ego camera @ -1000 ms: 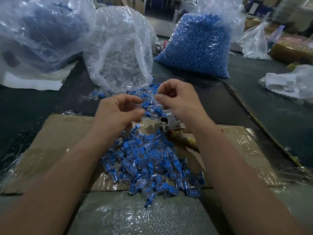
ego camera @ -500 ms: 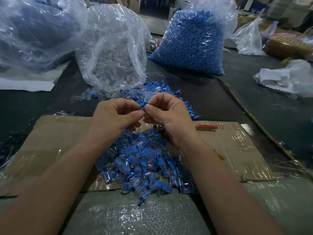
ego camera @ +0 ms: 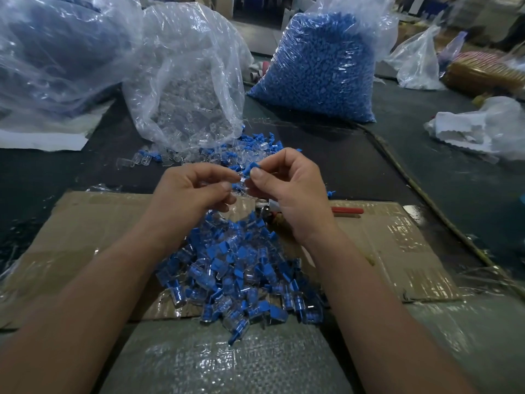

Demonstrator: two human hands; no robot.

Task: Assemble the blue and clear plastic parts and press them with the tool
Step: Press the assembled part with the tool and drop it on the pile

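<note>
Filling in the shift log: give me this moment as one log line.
step: joining parts | left hand: pinches clear part | right hand: pinches blue part | tool: lies on cardboard

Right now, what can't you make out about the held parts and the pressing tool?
Head view, red-handled metal tool: working end hidden behind the right hand.
Head view, small blue plastic part and clear plastic part: seating covered by the left hand.
Head view, large clear plastic bag, upper left: contents blurred by film.
</note>
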